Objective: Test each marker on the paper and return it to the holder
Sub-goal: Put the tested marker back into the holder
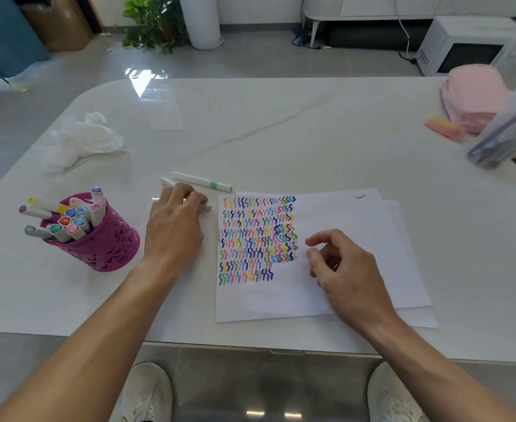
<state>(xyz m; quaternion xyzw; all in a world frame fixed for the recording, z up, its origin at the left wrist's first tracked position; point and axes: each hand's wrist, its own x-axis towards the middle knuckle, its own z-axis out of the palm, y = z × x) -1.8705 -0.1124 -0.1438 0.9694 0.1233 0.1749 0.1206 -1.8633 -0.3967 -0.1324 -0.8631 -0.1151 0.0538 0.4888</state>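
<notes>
White paper [342, 239] covered with rows of coloured squiggles lies in front of me on the white table [250, 123]. A magenta holder [104, 245] at the left holds several markers. My left hand [174, 229] lies over a white marker with a pink end [208, 208] just left of the paper, fingers curled round it. A second white marker with a green band [203, 181] lies free behind that hand. My right hand [345, 269] hovers over the paper with loosely curled fingers and holds nothing.
Crumpled white plastic [80, 141] lies at the far left. A pink pouch [476, 95], an orange-pink eraser-like block [444, 129] and a clear container of pens [506, 129] sit at the far right. The table's front edge runs just above my shoes.
</notes>
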